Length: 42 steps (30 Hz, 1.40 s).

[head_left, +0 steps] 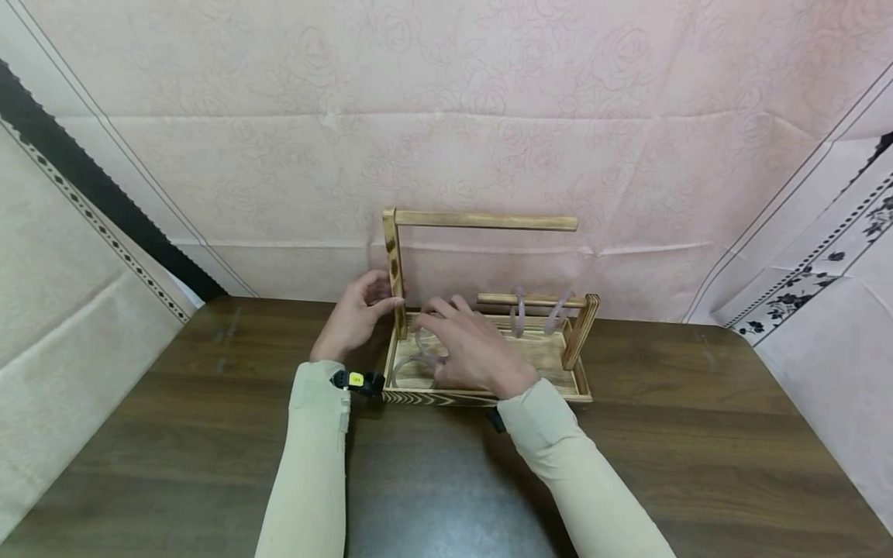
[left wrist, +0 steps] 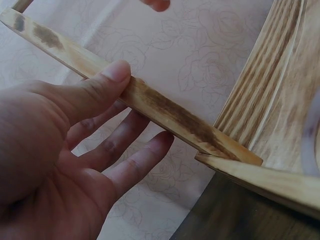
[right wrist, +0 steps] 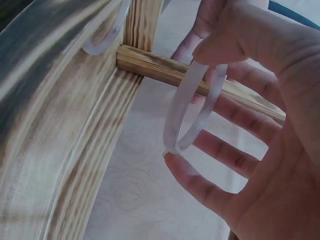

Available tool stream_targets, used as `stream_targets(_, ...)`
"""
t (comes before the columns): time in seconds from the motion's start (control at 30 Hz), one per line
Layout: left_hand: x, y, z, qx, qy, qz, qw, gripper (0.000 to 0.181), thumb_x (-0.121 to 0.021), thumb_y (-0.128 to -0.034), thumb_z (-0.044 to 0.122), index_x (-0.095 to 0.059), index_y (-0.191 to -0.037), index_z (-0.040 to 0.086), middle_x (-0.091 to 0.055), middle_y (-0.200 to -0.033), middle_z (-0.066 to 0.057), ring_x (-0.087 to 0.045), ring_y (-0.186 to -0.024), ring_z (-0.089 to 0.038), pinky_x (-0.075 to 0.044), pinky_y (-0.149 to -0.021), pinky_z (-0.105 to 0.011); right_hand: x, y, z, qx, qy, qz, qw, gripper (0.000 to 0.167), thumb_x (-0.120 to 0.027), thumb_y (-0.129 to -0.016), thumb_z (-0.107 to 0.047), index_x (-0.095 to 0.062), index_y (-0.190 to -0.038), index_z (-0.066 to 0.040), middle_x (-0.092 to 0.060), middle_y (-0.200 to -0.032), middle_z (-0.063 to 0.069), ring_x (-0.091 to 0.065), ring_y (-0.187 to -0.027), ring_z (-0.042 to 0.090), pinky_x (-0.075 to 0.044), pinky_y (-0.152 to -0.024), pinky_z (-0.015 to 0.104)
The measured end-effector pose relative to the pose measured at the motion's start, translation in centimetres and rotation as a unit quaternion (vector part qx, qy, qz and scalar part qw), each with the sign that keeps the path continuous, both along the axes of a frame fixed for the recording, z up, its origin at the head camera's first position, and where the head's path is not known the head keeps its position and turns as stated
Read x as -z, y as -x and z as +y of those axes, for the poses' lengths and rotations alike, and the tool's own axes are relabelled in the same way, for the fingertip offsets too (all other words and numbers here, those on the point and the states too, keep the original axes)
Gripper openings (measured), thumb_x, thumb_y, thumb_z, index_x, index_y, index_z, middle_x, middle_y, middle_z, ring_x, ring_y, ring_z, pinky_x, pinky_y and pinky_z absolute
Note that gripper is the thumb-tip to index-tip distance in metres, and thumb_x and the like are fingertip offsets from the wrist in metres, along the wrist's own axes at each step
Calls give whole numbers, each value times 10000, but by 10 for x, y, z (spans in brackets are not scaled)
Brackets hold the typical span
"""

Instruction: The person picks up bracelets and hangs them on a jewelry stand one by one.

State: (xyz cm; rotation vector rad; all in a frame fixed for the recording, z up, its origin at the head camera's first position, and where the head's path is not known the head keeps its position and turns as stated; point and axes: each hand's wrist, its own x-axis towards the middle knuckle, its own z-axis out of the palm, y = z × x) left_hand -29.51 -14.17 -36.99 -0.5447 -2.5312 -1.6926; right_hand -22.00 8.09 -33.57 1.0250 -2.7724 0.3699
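Observation:
A wooden stand has a tray base (head_left: 488, 398), a tall left post (head_left: 394, 260) with an upper bar (head_left: 488, 221), and a short right post (head_left: 580, 332) with a lower bar (head_left: 497, 299). My left hand (head_left: 354, 316) grips the tall post, thumb in front, as the left wrist view (left wrist: 90, 135) also shows. Over the tray's left part, my right hand (head_left: 470, 349) pinches a pale translucent bangle (right wrist: 175, 112) between thumb and fingers, close to the tall post (right wrist: 155, 67). Another bangle (head_left: 396, 373) lies in the tray.
Two lilac bangles (head_left: 518, 312) (head_left: 558, 312) hang on the lower bar at the right. The stand is near the far edge of the brown table (head_left: 670, 434), with a pink patterned cloth (head_left: 446, 155) behind it and pale cloths at both sides.

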Motion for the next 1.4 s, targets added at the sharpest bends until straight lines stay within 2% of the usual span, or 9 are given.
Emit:
stream_targets(0.17, 1, 0, -1, 6, 32, 12, 10000, 329, -670, -987, 136, -593, -1286, 22, -697, -1250, -196, -664, -1124, -288, -508, -900, -326, -3, -2, -1, -130, 130, 75, 9998, 571, -803, -756, -150, -644, -1284, -298, -562, -1299, -68, -472, -1108, 170, -477, -868, 323)
stream_targets(0.33, 1, 0, -1, -12, 62, 46, 10000, 313, -669, -988, 142, -597, -1276, 44, -703, -1235, -177, -668, -1114, -276, -512, -893, -314, -8, -4, 0, -206, 207, 53, 9996, 592, -810, -733, -155, -653, -1277, -330, -558, -1281, -100, -458, -1089, 136, -458, -869, 297)
stream_targets(0.57, 1, -1, 0, -37, 91, 65, 9999, 280, -675, -984, 145, -607, -1246, 74, -712, -1213, -150, -668, -1107, -269, -507, -893, -323, -15, -7, 2, -280, 338, 228, 9988, 566, -815, -740, -176, -653, -1263, -322, -549, -1323, -76, -478, -1170, 159, -489, -922, 348)
stream_targets(0.8, 0, 0, 0, 4, 72, 40, 10000, 299, -659, -995, 143, -595, -1270, 46, -704, -1238, -155, -661, -1142, -282, -506, -940, -392, -22, -8, 4, -413, 475, 421, 9971, 568, -810, -743, -173, -661, -1278, -293, -547, -1362, -64, -488, -1209, 179, -513, -916, 358)
stream_targets(1.07, 0, -1, 0, 25, 42, 40, 10000, 298, -660, -991, 133, -601, -1270, 47, -704, -1233, -154, -658, -1150, -283, -518, -962, -423, -29, -8, 10, -550, 640, 425, 9955, 572, -817, -751, -178, -667, -1296, -258, -560, -1373, -20, -477, -1209, 183, -528, -900, 354)
stream_targets(1.4, 0, -1, 0, -10, 57, 16, 10000, 315, -656, -994, 128, -594, -1291, 42, -697, -1242, -150, -648, -1165, -271, -525, -960, -370, -36, -6, 17, -714, 963, 624, 9908, 573, -773, -771, -128, -651, -1319, -243, -558, -1379, -14, -473, -1256, 204, -510, -991, 375)
